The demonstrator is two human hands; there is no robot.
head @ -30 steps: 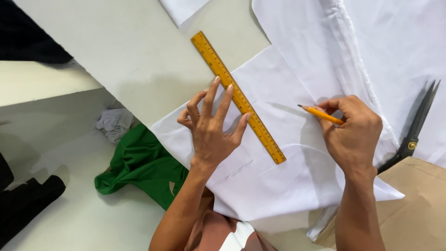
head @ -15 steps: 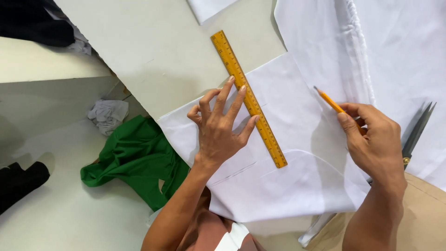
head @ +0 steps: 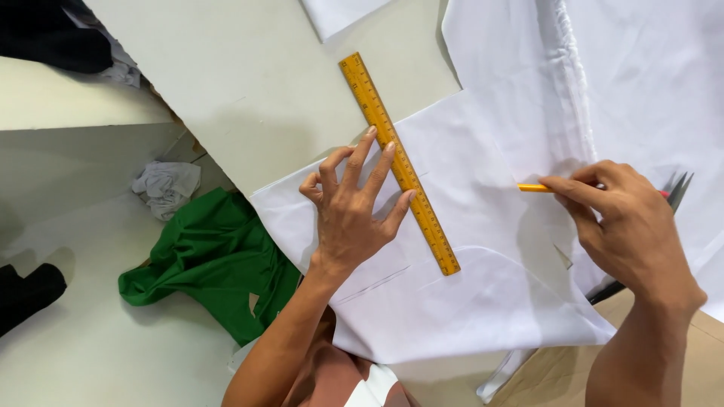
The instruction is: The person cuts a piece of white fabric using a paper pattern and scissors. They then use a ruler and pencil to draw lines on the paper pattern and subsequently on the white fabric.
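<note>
The left hand (head: 351, 218) is spread flat, fingers (head: 360, 160) fanned toward twelve o'clock; nothing is gripped, but the tips are pressed on the ruler (head: 398, 162) and on the white cloth (head: 467, 301) beneath it. The right hand (head: 626, 226) is clenched round a pencil (head: 534, 188), pinched between thumb and forefinger with its yellow shaft pointing to nine o'clock.

Compared with a second ago, the pencil has been lifted off the ruler's edge and swung: half a second ago it was pointed up toward eleven o'clock, and now it is laid nearly level, its tip well apart from the ruler at about three o'clock of it. The ruler has been kept under the left fingers throughout, at the same slant. From this it is judged that a stroke along the edge is not being drawn at this instant; the marking hand has been drawn back while the ruler is held in place.

The ruler is a long yellow-orange strip with printed graduations, laid diagonally from eleven o'clock to five o'clock across the cloth's edge, its upper end on the bare grey worktop (head: 249, 83). The cloth is thin and white, with a faint curved seam or line near the ruler's lower end. Scissors (head: 675, 188) are partly hidden behind the right hand. A green cloth (head: 215, 260) lies on the floor at eight o'clock.
</note>
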